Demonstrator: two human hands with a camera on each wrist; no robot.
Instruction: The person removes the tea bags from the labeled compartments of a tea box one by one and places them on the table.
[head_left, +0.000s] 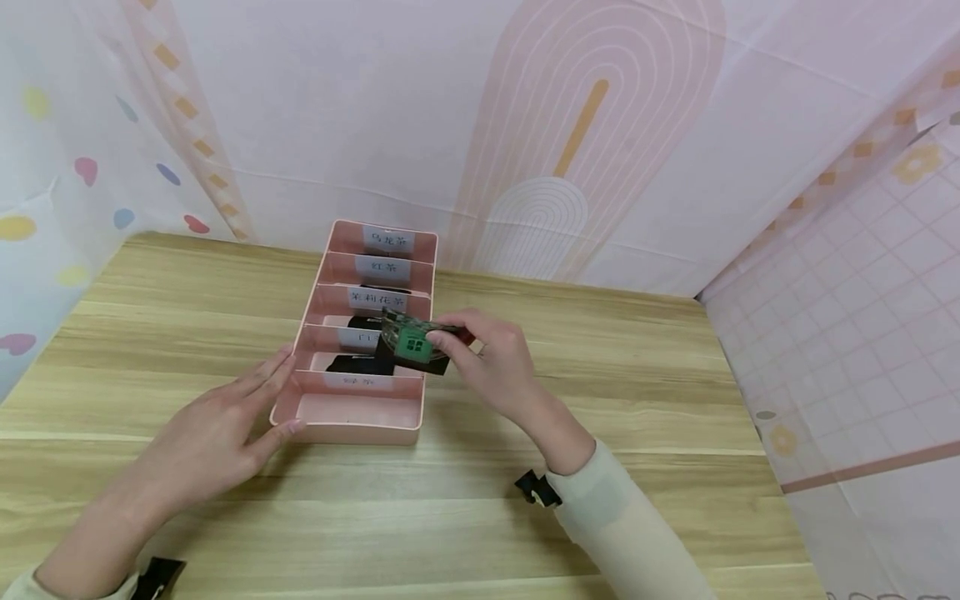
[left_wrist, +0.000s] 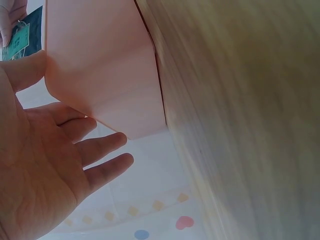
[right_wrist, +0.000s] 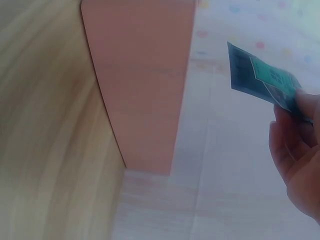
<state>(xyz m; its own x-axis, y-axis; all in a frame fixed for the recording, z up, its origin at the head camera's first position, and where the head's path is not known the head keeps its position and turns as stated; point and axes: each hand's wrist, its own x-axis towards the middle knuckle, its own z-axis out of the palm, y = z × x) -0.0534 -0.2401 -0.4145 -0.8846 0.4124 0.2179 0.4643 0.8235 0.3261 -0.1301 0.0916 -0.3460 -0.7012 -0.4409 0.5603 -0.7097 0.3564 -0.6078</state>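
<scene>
A pink box (head_left: 345, 434) with several compartments stands on the table, a paper label on each divider. Over its right edge, my right hand (head_left: 491, 362) pinches a dark tea sachet (head_left: 413, 343) with a green label between thumb and fingers. The same sachet (right_wrist: 270, 80) is raised above the box's top edge in the right wrist view. My left hand (head_left: 225, 421) touches the box's near left corner, thumb at the front and the other fingers along the left side. In the left wrist view those fingers (left_wrist: 102, 150) are fairly straight.
Black sachets (head_left: 362, 365) lie in some middle compartments; the nearest compartment (head_left: 360, 409) shows a bare floor. A wooden table (head_left: 615, 392) surrounds the box. Behind it hangs a patterned cloth (head_left: 360, 117), and another patterned cloth (head_left: 862, 317) borders the right side.
</scene>
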